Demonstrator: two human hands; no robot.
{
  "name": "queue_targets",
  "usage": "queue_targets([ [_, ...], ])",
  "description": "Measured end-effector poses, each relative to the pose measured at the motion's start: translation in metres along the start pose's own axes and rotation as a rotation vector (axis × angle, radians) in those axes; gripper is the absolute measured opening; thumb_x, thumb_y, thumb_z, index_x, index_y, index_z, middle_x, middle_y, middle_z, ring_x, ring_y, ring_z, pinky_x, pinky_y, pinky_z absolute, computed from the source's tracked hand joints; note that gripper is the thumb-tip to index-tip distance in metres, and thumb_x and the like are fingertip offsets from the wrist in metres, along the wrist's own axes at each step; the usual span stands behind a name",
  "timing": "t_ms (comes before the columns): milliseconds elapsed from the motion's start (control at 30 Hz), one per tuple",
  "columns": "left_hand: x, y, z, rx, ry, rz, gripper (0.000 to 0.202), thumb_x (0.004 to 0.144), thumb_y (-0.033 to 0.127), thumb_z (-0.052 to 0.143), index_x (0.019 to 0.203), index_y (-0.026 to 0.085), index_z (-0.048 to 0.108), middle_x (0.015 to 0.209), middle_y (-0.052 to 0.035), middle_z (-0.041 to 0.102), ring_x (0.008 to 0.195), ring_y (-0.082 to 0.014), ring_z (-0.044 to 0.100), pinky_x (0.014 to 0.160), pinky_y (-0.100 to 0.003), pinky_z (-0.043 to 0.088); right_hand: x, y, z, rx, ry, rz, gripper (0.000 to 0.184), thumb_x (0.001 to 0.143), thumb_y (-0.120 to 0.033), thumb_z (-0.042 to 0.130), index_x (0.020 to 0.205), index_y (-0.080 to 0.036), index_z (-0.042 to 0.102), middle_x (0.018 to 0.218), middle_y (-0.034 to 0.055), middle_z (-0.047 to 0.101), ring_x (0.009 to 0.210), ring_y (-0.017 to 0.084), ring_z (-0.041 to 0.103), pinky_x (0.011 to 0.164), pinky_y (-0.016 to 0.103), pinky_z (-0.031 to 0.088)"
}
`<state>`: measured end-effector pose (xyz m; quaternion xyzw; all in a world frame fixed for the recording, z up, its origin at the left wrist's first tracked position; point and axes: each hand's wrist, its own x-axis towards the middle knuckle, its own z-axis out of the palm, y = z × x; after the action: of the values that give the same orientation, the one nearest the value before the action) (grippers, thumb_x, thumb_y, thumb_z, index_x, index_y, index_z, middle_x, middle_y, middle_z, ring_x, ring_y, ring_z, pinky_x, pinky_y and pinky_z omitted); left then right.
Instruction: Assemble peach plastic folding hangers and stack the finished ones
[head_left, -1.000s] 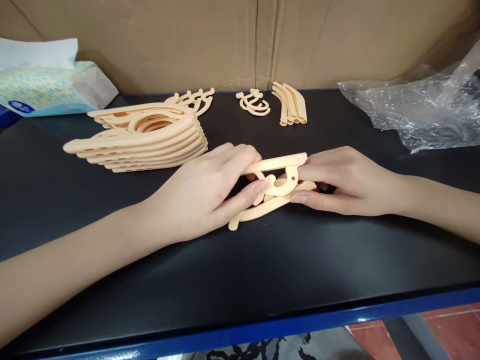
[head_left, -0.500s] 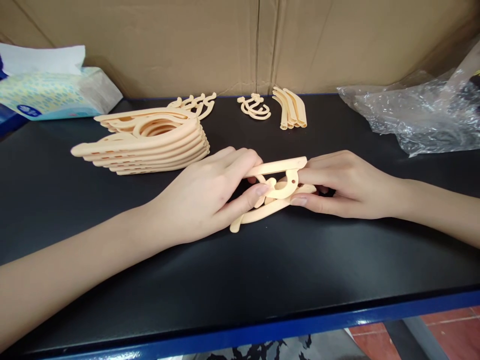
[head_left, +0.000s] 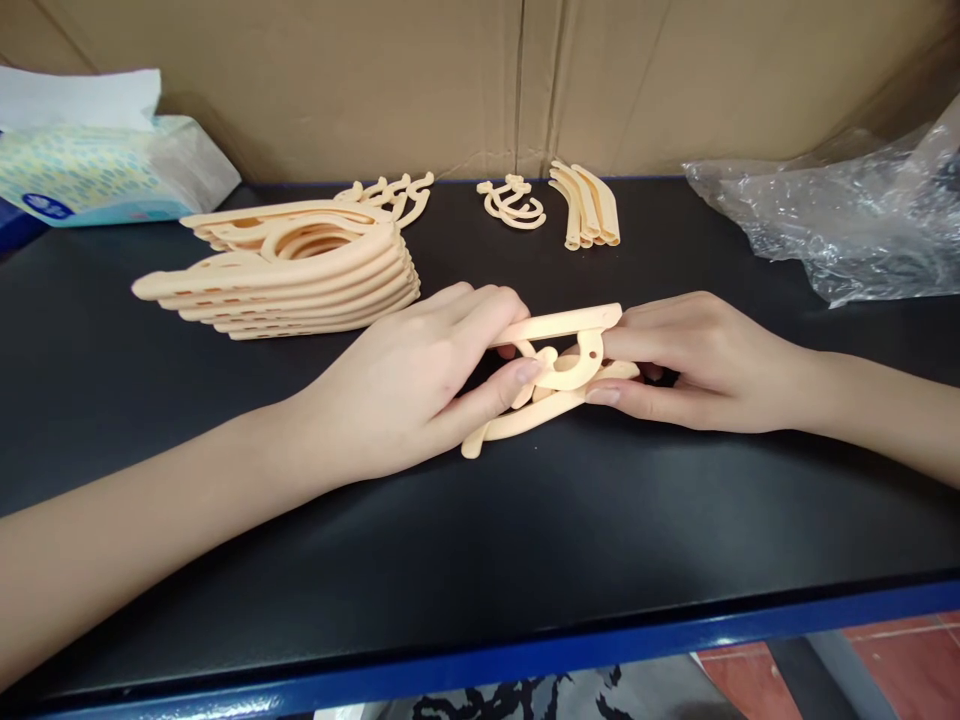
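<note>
Between my hands is a cream plastic folding hanger [head_left: 536,412], its arms and curved hook part bunched together low over the table. My left hand [head_left: 442,370] is closed on its left side, thumb pressed on the curved piece and fingers over the upper arm. From the right, my right hand [head_left: 690,365] pinches the hanger's right end, its thumb at the lower arm. The right fingertips are partly hidden behind the hanger. A stack of cream hangers [head_left: 300,270] lies beyond my left hand.
Loose hooks [head_left: 514,203] and curved hanger arms [head_left: 589,205] lie at the back, with more hooks [head_left: 397,195] behind the stack. A tissue pack [head_left: 112,165] stands back left, a clear plastic bag [head_left: 840,220] back right. Cardboard [head_left: 360,80] rises behind the black table [head_left: 480,560], which has a blue edge.
The whole view has shifted slightly. Both hands keep nearly the same hold on the hanger, and nothing has been taken up or let go.
</note>
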<state>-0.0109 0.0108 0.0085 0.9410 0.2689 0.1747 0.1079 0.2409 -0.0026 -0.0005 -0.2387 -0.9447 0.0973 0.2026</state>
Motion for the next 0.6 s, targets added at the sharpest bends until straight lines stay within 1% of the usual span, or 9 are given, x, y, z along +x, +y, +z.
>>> queue_targets([
  [233,0.0006,-0.0013,0.0023,0.011,0.014,0.008,0.030,0.102,0.040,0.040,0.097,0.015,0.055,0.088,-0.0047,0.059,0.078,-0.0191,0.056,0.067,-0.031,0.039,-0.0008,0.0005,-0.0003,0.000,-0.001,0.002,0.031,0.100,-0.035,0.050,0.076,-0.016,0.054,0.062,-0.0043,0.046,0.051,0.006,0.040,0.050,0.022,0.029],
  [367,0.0000,-0.0018,0.0034,0.013,0.030,0.013,0.030,0.102,0.041,0.040,0.097,0.015,0.055,0.087,-0.0042,0.059,0.079,-0.0191,0.056,0.067,-0.031,0.039,-0.0003,0.0003,-0.0013,0.002,-0.006,-0.004,0.031,0.100,-0.035,0.049,0.075,-0.017,0.053,0.062,-0.0044,0.046,0.051,0.007,0.041,0.050,0.022,0.029],
  [600,0.0002,-0.0007,0.0012,0.010,-0.007,-0.026,0.030,0.101,0.042,0.038,0.096,0.017,0.054,0.090,-0.0053,0.061,0.082,-0.0204,0.058,0.069,-0.032,0.041,-0.0004,-0.0001,-0.0018,0.001,-0.029,0.012,0.027,0.100,-0.035,0.049,0.080,-0.017,0.055,0.063,-0.0036,0.050,0.052,0.008,0.044,0.051,0.022,0.030],
])
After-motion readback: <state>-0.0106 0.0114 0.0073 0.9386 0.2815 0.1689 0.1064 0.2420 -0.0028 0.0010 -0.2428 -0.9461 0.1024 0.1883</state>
